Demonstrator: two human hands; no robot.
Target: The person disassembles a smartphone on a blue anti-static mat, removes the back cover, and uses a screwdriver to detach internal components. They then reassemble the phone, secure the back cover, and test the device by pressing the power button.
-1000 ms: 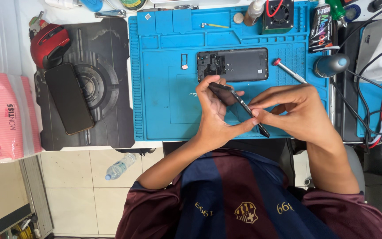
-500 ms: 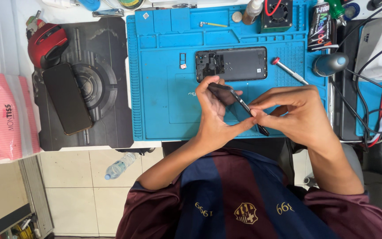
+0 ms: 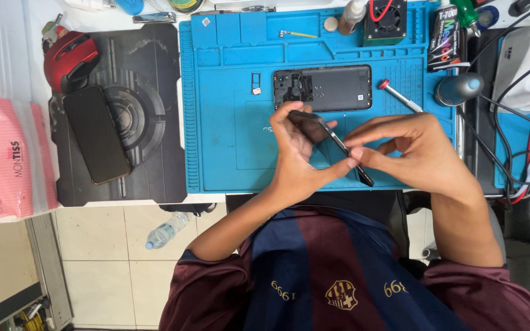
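Note:
My left hand (image 3: 299,153) and my right hand (image 3: 413,152) together hold a thin dark phone part (image 3: 332,141) on edge above the blue work mat (image 3: 228,122). The left fingers grip its upper end, and the right fingers pinch its lower end near the mat's front edge. Just beyond the hands an opened dark phone body (image 3: 323,87) lies flat on the mat. A red-tipped screwdriver (image 3: 400,95) rests to its right.
A black phone (image 3: 96,133) lies on a dark pad (image 3: 148,153) at left, beside a red mouse (image 3: 69,59). A pink packet (image 3: 4,156) sits far left. A small fan (image 3: 384,18), glue tube (image 3: 441,27), bottle and cables crowd the back and right.
Both hands have shifted slightly with the part; the grip looks the same. Nothing else on the bench has moved.

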